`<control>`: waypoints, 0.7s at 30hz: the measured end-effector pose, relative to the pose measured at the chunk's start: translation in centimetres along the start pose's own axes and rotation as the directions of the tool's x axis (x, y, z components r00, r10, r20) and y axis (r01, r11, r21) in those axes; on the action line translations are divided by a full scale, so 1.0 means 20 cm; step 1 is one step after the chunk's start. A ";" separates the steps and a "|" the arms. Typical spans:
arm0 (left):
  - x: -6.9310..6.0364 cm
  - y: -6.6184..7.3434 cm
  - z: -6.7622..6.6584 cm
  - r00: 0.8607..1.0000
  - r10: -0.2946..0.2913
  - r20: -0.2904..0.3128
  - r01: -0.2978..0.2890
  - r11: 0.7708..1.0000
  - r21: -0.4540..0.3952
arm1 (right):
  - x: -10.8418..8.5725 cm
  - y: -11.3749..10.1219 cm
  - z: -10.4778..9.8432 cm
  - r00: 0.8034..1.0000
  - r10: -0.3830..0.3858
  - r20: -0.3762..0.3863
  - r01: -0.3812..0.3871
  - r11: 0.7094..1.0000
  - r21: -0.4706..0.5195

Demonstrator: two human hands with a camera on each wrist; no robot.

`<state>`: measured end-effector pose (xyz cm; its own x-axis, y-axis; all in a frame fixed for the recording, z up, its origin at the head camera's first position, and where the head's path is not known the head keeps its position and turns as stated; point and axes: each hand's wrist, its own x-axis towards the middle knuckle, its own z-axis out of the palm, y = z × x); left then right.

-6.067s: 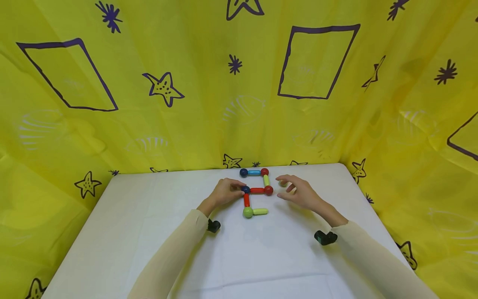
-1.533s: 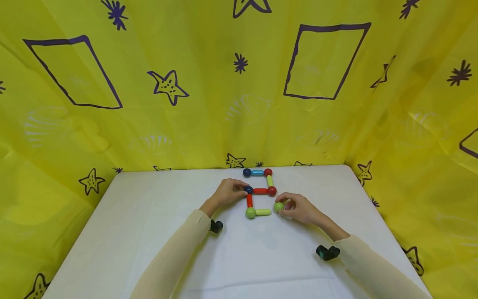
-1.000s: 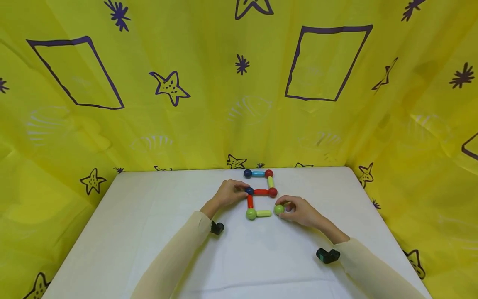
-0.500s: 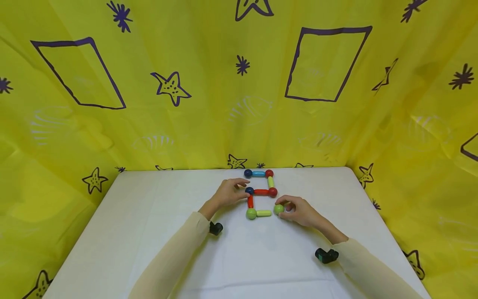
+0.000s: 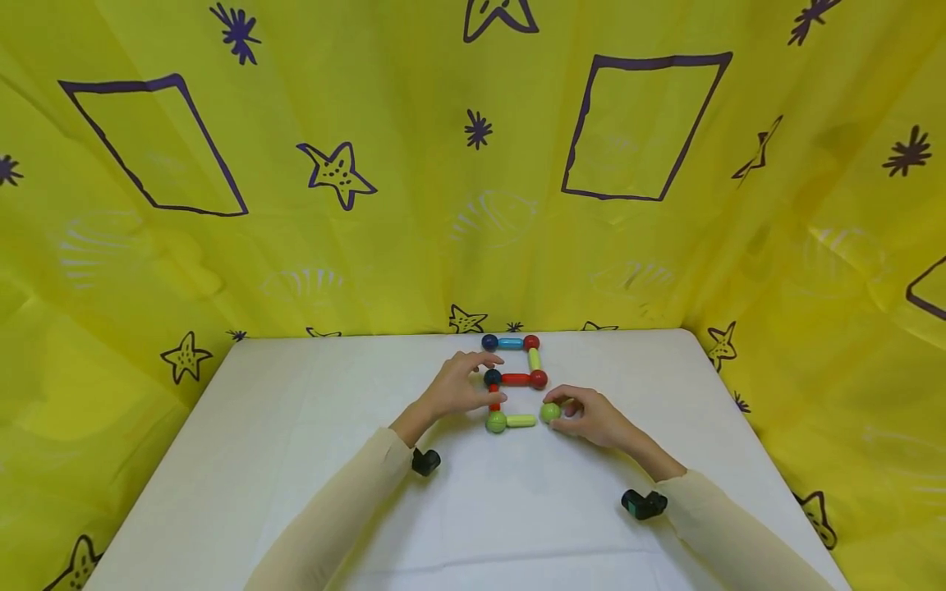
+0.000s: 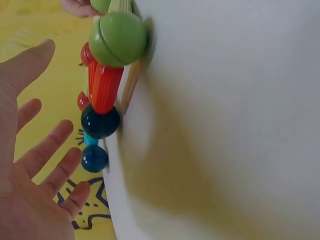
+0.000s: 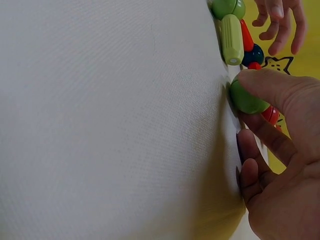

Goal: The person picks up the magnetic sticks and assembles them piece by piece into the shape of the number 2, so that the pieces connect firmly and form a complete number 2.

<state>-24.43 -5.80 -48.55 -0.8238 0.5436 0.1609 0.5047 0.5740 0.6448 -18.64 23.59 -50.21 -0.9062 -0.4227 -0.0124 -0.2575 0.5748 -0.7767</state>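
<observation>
A zigzag of magnetic rods and balls lies on the white table. My left hand (image 5: 454, 387) hovers with fingers spread beside the middle dark blue ball (image 5: 493, 377) and the red rod (image 5: 494, 398) below it; the left wrist view shows it holding nothing. My right hand (image 5: 600, 420) pinches a light green ball (image 5: 550, 412) between thumb and fingers, low at the table. A small gap parts that ball from the free end of a pale green rod (image 5: 521, 420). The rod's other end meets another green ball (image 5: 496, 422).
Farther back in the figure are a red rod (image 5: 516, 379), two red balls, a yellow-green rod (image 5: 534, 359), a blue rod (image 5: 511, 343) and a dark blue ball (image 5: 489, 342). A yellow patterned curtain (image 5: 399, 246) hangs round the table (image 5: 296, 492).
My right hand, holding nothing at first, now holds the light green ball, brought near the pale green rod. My left hand has let go of the middle dark blue ball and spread its fingers.
</observation>
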 end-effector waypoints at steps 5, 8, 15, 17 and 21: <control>-0.01 0.05 0.04 0.996 0.085 0.009 -0.086 0.992 0.097 | 0.00 0.01 0.00 1.000 -0.011 -0.005 0.011 1.000 -0.012; -0.02 0.10 0.06 0.992 0.119 0.039 -0.123 0.981 0.148 | 0.00 0.01 0.00 1.000 -0.016 -0.007 0.016 1.000 -0.015; -0.03 0.15 0.14 0.983 0.132 0.125 -0.161 0.951 0.264 | -0.01 0.00 0.00 1.000 -0.015 -0.007 0.015 1.000 -0.003; -0.03 0.16 0.16 0.981 0.138 0.137 -0.174 0.939 0.297 | -0.01 0.00 0.00 1.000 -0.014 -0.010 0.014 1.000 -0.002; -0.04 0.16 0.19 0.979 0.146 0.143 -0.187 0.921 0.342 | 0.00 0.00 0.01 1.000 -0.012 -0.017 0.012 1.000 0.001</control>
<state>-21.16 -2.09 -49.50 -0.6960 0.7033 0.1444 0.7070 0.6363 0.3086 -18.50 23.53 -50.36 -0.9084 -0.4180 0.0077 -0.2683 0.5690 -0.7773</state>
